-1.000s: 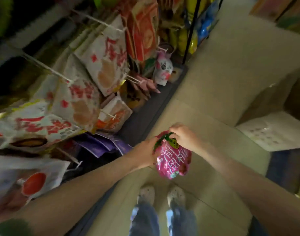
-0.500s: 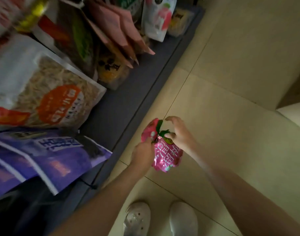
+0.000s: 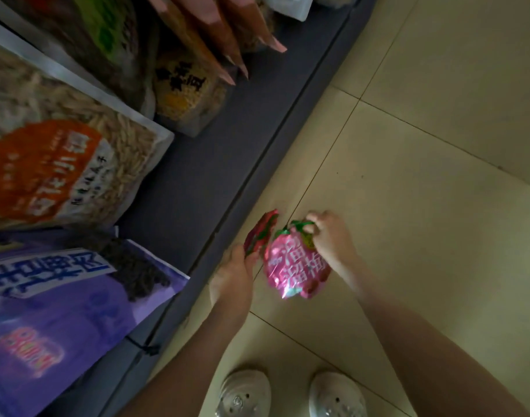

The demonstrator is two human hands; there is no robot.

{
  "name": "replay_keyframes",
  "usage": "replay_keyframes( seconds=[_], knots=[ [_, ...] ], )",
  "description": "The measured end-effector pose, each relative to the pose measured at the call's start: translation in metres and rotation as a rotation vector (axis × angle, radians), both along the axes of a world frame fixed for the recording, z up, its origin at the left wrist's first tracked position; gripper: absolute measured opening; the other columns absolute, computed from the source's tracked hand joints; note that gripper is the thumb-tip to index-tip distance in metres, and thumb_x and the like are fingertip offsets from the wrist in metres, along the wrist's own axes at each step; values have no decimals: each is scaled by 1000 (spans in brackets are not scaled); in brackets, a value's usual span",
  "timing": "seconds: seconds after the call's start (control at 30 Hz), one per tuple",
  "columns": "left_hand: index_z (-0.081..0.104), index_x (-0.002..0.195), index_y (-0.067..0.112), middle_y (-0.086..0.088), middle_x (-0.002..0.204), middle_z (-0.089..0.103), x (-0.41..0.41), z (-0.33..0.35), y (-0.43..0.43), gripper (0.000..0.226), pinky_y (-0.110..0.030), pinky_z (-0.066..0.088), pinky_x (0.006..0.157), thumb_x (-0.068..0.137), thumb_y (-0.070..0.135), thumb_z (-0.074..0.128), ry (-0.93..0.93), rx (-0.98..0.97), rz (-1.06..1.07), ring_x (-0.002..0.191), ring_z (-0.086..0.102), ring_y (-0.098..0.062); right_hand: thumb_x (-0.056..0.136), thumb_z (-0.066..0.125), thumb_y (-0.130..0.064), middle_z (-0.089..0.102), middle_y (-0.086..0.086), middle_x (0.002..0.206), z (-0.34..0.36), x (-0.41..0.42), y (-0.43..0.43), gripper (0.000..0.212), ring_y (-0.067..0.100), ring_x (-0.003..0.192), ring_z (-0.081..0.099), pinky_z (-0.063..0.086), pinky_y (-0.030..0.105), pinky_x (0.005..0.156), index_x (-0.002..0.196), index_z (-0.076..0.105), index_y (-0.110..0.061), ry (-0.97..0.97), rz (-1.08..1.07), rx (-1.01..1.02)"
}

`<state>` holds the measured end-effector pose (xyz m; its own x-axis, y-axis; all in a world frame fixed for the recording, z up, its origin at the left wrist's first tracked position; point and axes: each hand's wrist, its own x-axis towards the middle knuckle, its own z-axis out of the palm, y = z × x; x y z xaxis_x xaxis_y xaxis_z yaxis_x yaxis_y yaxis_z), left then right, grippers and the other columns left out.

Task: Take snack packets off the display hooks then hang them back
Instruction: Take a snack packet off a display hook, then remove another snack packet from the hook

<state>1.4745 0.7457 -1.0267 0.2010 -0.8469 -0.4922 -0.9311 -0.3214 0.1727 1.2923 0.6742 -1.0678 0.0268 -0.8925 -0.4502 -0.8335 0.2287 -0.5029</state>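
As right hand [image 3: 330,242] pinches, pink packet [image 3: 296,269] hangs below.

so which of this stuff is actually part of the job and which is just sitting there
In the job:
left hand gripping a pink packet seen edge-on
right hand pinching the green top of the second pink packet

Just about:
orange-label bag
purple bag
yellow packet
grey shelf base
white shoes
tiled floor

Shiny pink packet [image 3: 293,266] with white lettering and green top; purple bag [image 3: 62,320]; orange-labelled bag [image 3: 62,152]; beige floor tiles [image 3: 423,145].
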Motion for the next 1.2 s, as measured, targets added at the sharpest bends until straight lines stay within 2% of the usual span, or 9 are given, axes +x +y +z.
replay_keyframes(
  seconds=[0.1, 0.17, 0.27, 0.37, 0.5, 0.57, 0.67, 1.03, 1.2],
  knots=[
    [54, 91, 7, -8, 82, 60, 12, -8, 7, 45, -24, 51, 48, 61, 16, 86, -88, -110, -125, 65, 63, -19, 92, 53, -21, 42, 3, 97, 8, -16, -29, 20, 20, 93, 47, 43, 26, 83, 104, 66, -12, 28, -233, -166],
    [48, 94, 5, -13, 83, 61, 14, -13, 8, 58, -27, 54, 50, 50, 5, 86, -80, -252, -144, 66, 64, -24, 91, 55, -16, 39, 3, 97, 15, -12, -51, 18, 19, 91, 44, 39, 21, 80, 103, 67, -11, -3, -215, -230],
    [45, 116, 4, -16, 111, 62, 9, -14, 0, 46, -35, 55, 72, 73, 2, 61, -141, -491, -270, 88, 63, -27, 88, 59, -15, 52, 7, 99, 20, 10, -76, 13, 15, 89, 41, 38, 17, 77, 96, 69, -14, -132, -88, -319],
    [39, 131, 9, -14, 131, 55, 3, -11, -15, 46, -37, 50, 88, 86, 10, 36, -180, -458, -355, 109, 59, -27, 86, 58, -4, 51, 13, 133, 12, 33, -89, 35, 26, 119, 39, 31, 35, 106, 120, 60, -9, -103, 119, -264],
    [37, 134, 10, -15, 134, 52, -15, 20, -27, 59, -37, 47, 95, 81, 17, 63, -45, -270, -233, 115, 57, -27, 85, 55, 1, 20, 9, 155, 40, 48, -69, 67, 25, 142, 16, 9, 34, 117, 145, 28, -9, -62, 126, -162],
    [22, 144, 13, -13, 146, 36, -26, 58, -29, 82, -37, 39, 103, 77, 19, 69, 6, -115, -145, 124, 48, -27, 88, 54, -2, 24, 10, 153, 79, 46, -52, 63, 24, 142, 17, 11, 35, 118, 145, 27, -10, -109, 91, -113],
    [0, 149, 21, -3, 157, 8, -45, 128, -23, 74, -35, 24, 113, 93, 21, 48, 104, -35, -25, 138, 28, -24, 89, 53, -3, 38, 12, 144, 162, 42, -28, 51, 24, 136, 27, 17, 31, 113, 138, 40, -9, -192, 93, -110],
    [24, 143, 10, -10, 145, 32, -26, 480, 23, 53, -40, 38, 99, 96, 20, 45, 257, -177, 76, 127, 41, -30, 94, 47, -21, 48, 1, 135, 524, 44, 31, 41, 19, 127, 40, 25, 23, 92, 135, 44, -17, -119, 435, -192],
    [30, 141, 14, -10, 137, 41, 27, 635, 88, 49, -43, 46, 88, 95, 22, 45, 161, -330, 200, 120, 47, -31, 91, 51, -20, 52, 7, 124, 671, 90, 86, 33, 24, 121, 44, 42, 40, 94, 123, 51, -11, -203, 683, -268]
  ],
)
